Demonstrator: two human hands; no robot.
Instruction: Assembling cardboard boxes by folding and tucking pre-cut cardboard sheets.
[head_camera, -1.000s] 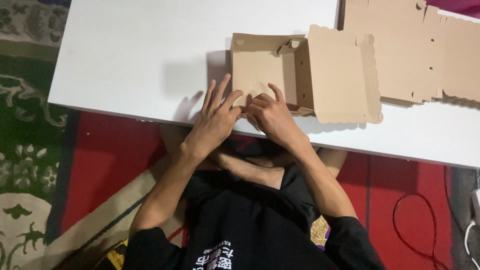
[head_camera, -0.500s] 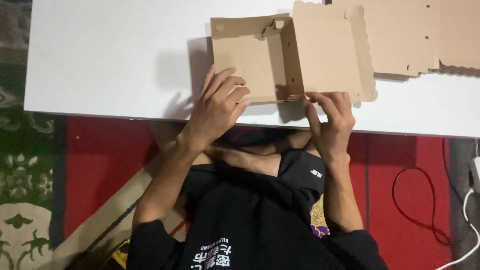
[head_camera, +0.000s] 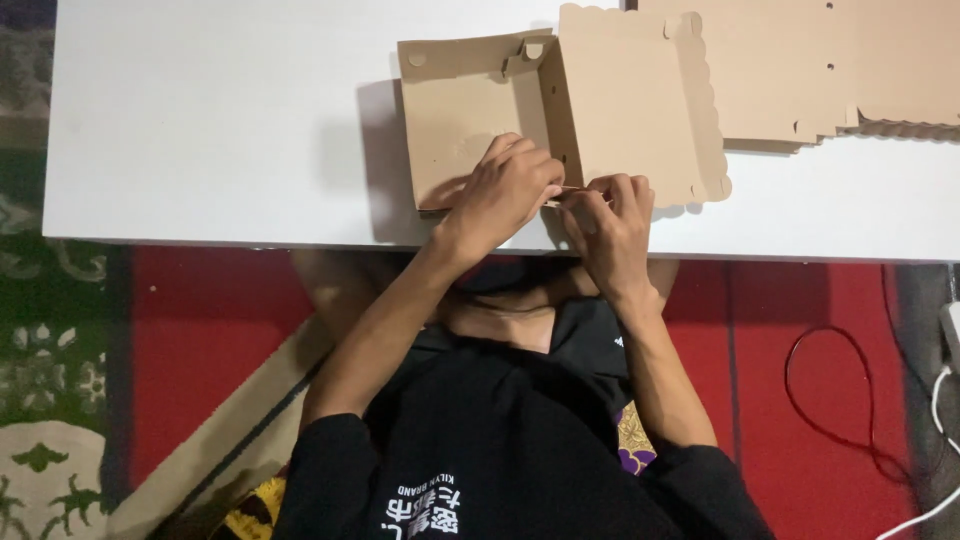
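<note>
At the near corner of the half-folded cardboard box, the left hand and right hand close fingertips on a thin flap, steadying the wall for tucking. Beyond the grip lies the scalloped lid; flat box blanks sit farther right. All rest on a white table above red carpet.

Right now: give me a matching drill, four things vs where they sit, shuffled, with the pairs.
Things:
1. left hand
2. right hand
3. flat cardboard stack
4. red cable

Places:
A. on the red floor mat
B. far right of the white table
C. inside the half-folded box, at its near wall
D. at the box's near right corner, by the scalloped lid

Pairs: 1-C, 2-D, 3-B, 4-A
</note>
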